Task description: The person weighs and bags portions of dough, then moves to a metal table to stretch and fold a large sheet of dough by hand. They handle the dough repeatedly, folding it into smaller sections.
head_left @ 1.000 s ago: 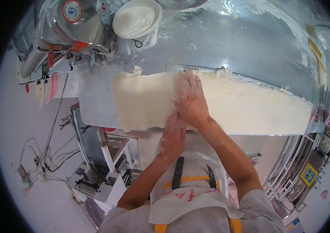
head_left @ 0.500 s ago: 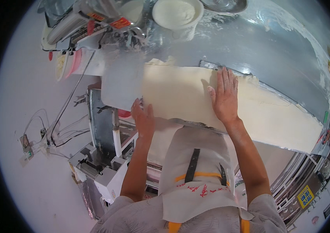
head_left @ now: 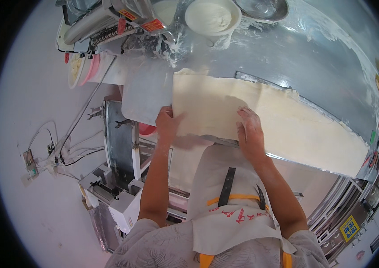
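Observation:
A long, pale dough sheet (head_left: 301, 120) lies lengthwise across the worktable, its front side running along the near table edge. At its left end my left hand (head_left: 167, 127) is closed on the dough's edge, fingers curled and thumb over the top. My right hand (head_left: 252, 134) rests on the sheet near its front edge, fingers bent a little, thumb apart from them. A shadow falls on the dough just beyond that hand. Under the sheet's far side a dark metal tray edge (head_left: 261, 81) peeks out.
A machine with rollers (head_left: 109, 38) stands at the far left. Beyond the dough are a white bowl of flour (head_left: 212, 18) and a metal bowl (head_left: 265, 8). Flour dusts the metal table (head_left: 296, 53). Racks (head_left: 332, 219) stand below right; cables (head_left: 58, 152) hang on the left wall.
My right hand has slid from the dough's far side back toward its front edge. My left hand has moved slightly right and curled onto the dough's left edge. The camera view has shifted slightly.

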`<state>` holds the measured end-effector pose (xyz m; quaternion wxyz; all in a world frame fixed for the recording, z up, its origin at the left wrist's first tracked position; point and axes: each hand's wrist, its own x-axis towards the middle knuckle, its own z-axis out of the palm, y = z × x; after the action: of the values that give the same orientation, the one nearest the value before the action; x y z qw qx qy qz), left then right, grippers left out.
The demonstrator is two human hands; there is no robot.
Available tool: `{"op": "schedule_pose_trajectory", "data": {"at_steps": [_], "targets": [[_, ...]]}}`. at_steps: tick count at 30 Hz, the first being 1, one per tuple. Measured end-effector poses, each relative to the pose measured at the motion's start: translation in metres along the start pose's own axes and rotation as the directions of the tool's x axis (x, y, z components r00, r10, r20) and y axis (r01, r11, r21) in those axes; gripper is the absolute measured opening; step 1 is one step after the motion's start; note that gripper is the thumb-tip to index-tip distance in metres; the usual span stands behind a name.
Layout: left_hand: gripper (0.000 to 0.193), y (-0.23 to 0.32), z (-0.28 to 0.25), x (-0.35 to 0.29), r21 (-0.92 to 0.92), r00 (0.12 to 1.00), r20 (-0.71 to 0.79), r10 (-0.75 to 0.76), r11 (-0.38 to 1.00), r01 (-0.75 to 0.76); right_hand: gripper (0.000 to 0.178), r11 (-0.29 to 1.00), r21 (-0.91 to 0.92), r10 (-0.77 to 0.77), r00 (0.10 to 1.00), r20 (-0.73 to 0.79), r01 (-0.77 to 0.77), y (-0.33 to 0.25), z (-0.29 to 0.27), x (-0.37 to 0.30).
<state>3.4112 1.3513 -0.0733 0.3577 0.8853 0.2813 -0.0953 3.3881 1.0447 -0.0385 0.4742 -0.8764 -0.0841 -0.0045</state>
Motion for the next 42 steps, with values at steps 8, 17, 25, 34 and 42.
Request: {"op": "schedule_pose_trajectory", "data": {"at_steps": [8,17,25,34,42], "targets": [[0.028,0.134,-0.02,-0.074,0.02,0.926,0.018,0.377,0.926,-0.377,0.045,0.679,0.486,0.507,0.83,0.233,-0.55,-0.036,-0.03,0.009],[0.028,0.224,0.101,-0.245,0.098,0.585,0.385,0.714,0.599,-0.795,0.053,0.294,0.88,0.564,0.811,0.156,-0.373,0.011,-0.146,-0.038],[0.032,0.154,0.152,-0.206,-0.123,0.763,0.296,0.574,0.816,-0.565,0.043,0.32,0.801,0.666,0.721,0.19,-0.507,0.097,-0.166,-0.061],[0.04,0.179,0.201,-0.179,-0.255,0.887,0.342,0.309,0.939,-0.229,0.038,0.631,0.51,0.728,0.673,-0.129,-0.585,0.097,-0.166,-0.07],[0.036,0.182,0.219,-0.204,-0.366,0.817,0.235,0.527,0.827,-0.428,0.029,0.728,0.339,0.669,0.724,-0.166,-0.596,0.054,-0.172,-0.06]]}}
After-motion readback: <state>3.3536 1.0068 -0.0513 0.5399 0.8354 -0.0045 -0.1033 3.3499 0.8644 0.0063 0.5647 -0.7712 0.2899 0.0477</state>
